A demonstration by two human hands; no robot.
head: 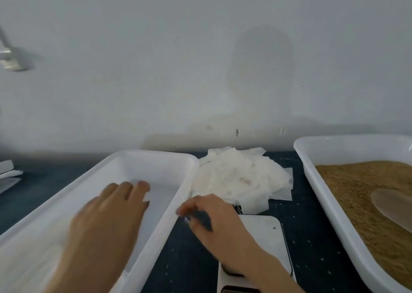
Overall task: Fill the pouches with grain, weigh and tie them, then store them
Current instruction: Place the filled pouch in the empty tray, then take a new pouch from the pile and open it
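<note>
Pouches (236, 176) lie heaped beyond the blurred right hand (207, 217), its grasp unreadable.

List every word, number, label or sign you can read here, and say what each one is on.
No readable text anywhere in this view.
Scale: the dark display at its near end is cut off by the frame edge and blurred; no digits legible.
Left tray, grain tray, pouch pile, wall: no print visible.
Pale fixture on the wall, far left: too blurred to tell.
</note>
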